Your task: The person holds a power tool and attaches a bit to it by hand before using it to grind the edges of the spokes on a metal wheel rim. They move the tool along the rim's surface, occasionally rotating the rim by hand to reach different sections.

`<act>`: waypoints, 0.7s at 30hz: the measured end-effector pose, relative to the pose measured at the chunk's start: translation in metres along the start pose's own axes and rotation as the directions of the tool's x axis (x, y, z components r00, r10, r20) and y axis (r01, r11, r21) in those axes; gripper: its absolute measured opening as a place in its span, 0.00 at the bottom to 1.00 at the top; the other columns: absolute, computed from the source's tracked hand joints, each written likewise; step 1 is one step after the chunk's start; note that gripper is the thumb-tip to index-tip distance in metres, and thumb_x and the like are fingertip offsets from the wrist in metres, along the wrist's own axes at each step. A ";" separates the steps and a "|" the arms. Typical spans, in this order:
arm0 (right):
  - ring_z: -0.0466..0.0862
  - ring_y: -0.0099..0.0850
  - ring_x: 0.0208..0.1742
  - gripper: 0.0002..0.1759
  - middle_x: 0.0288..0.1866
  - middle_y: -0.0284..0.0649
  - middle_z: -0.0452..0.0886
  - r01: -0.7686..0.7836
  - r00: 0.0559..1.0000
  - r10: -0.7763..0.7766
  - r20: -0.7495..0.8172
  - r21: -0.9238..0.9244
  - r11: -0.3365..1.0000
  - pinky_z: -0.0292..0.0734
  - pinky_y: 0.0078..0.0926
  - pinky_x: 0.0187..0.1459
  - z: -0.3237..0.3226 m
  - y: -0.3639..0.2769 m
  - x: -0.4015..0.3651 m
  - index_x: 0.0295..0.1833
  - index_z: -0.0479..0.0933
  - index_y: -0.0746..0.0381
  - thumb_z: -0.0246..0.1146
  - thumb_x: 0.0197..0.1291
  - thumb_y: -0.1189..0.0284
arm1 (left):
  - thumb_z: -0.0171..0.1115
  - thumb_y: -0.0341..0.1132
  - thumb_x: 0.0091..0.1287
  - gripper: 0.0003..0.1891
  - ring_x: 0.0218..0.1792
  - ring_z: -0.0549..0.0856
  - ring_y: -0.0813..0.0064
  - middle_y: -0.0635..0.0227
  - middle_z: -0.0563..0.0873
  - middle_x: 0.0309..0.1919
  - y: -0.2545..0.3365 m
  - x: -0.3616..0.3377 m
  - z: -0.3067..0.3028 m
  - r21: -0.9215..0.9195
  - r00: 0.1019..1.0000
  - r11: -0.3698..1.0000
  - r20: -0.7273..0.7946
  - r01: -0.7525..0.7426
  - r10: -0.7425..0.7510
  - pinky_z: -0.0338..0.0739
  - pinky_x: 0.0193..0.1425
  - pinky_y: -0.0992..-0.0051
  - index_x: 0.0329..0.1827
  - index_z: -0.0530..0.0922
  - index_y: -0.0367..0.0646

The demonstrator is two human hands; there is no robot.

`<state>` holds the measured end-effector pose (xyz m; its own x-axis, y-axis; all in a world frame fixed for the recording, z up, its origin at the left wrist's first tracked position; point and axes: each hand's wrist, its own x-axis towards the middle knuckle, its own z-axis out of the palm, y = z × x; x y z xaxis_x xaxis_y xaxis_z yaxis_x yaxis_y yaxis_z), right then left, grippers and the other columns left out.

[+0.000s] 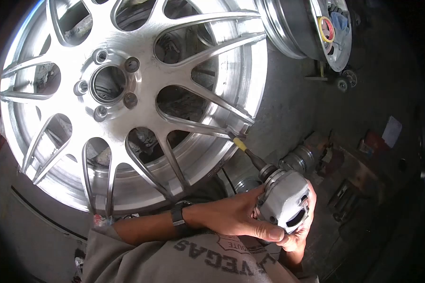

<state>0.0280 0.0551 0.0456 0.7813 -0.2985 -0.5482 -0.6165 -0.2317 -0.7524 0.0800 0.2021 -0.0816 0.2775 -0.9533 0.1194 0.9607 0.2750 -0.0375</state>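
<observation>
A large silver multi-spoke wheel rim (144, 80) fills the left and centre. My left hand (233, 212), with a dark watch on its wrist, wraps round the near-left side of a grey power tool (284, 195). On the tool's right side my right hand (303, 231) grips the same body, its palm mostly hidden. From the tool's nose a narrow shaft with a yellow band (240, 144) points up and left. Its tip meets the end of a spoke near the rim's lower right edge; exact contact is hard to tell.
Another wheel rim (288, 28) stands at the top right, with a yellow and red ring (326, 29) and blue cloth (339, 22) on it. Metal parts (297, 159) and a white sheet (392, 131) lie at the right. My shirt is below.
</observation>
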 end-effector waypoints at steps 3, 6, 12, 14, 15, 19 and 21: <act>0.77 0.45 0.68 0.71 0.69 0.55 0.72 -0.019 0.999 0.020 -0.041 0.010 1.000 0.72 0.42 0.68 -0.001 0.001 -0.003 0.77 0.56 0.72 0.86 0.36 0.46 | 0.76 0.41 0.65 0.42 0.64 0.75 0.72 0.64 0.77 0.62 -0.002 0.003 -0.001 -0.003 0.999 1.000 0.047 -0.016 0.016 0.70 0.70 0.68 0.75 0.59 0.37; 0.77 0.45 0.68 0.71 0.69 0.55 0.72 -0.005 0.999 0.006 -0.053 0.020 1.000 0.72 0.43 0.68 -0.009 0.004 -0.007 0.77 0.56 0.72 0.87 0.36 0.47 | 0.76 0.40 0.65 0.43 0.64 0.75 0.73 0.64 0.78 0.62 -0.010 0.012 -0.001 -0.113 0.999 0.994 0.042 -0.003 0.008 0.70 0.70 0.68 0.76 0.58 0.37; 0.76 0.44 0.68 0.70 0.70 0.54 0.71 -0.019 0.994 0.021 -0.109 0.020 1.000 0.71 0.43 0.69 -0.028 0.020 -0.014 0.78 0.55 0.71 0.85 0.38 0.45 | 0.75 0.41 0.67 0.44 0.66 0.74 0.72 0.63 0.78 0.63 -0.022 0.031 -0.005 -0.078 0.995 0.997 0.094 -0.023 0.030 0.69 0.72 0.68 0.78 0.56 0.37; 0.74 0.43 0.70 0.69 0.71 0.52 0.69 -0.031 0.988 0.037 -0.149 0.038 0.999 0.70 0.43 0.69 -0.034 0.030 -0.015 0.78 0.54 0.71 0.83 0.39 0.45 | 0.74 0.43 0.68 0.44 0.66 0.74 0.72 0.62 0.77 0.64 -0.018 0.036 -0.006 -0.121 0.995 0.990 0.077 0.079 -0.070 0.68 0.72 0.68 0.77 0.55 0.35; 0.74 0.43 0.70 0.69 0.71 0.52 0.69 -0.026 0.989 0.032 -0.143 0.042 0.999 0.70 0.43 0.69 -0.034 0.031 -0.015 0.78 0.54 0.71 0.83 0.39 0.45 | 0.74 0.43 0.68 0.44 0.66 0.74 0.72 0.62 0.77 0.64 -0.023 0.040 -0.007 -0.115 0.995 0.991 0.072 0.074 -0.066 0.68 0.72 0.68 0.77 0.55 0.35; 0.73 0.43 0.70 0.70 0.71 0.52 0.68 0.045 0.976 -0.029 -0.214 0.071 0.996 0.69 0.45 0.69 -0.036 0.045 -0.023 0.79 0.52 0.70 0.83 0.39 0.46 | 0.75 0.47 0.66 0.47 0.66 0.75 0.70 0.58 0.77 0.62 -0.043 0.052 -0.012 0.072 0.993 0.997 0.114 -0.020 0.012 0.69 0.72 0.67 0.76 0.55 0.30; 0.74 0.43 0.69 0.72 0.71 0.51 0.68 0.052 0.970 -0.026 -0.241 0.104 0.993 0.69 0.44 0.69 -0.036 0.049 -0.025 0.79 0.51 0.69 0.83 0.37 0.45 | 0.75 0.49 0.65 0.48 0.66 0.75 0.69 0.56 0.77 0.62 -0.041 0.054 -0.010 0.140 0.993 0.990 0.116 -0.011 -0.005 0.69 0.72 0.67 0.75 0.56 0.28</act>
<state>-0.0253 0.0177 0.0355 0.7505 -0.5066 -0.4244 -0.5614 -0.1496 -0.8139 0.0553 0.1381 -0.0838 0.2710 -0.9337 0.2339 0.9485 0.3004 0.1005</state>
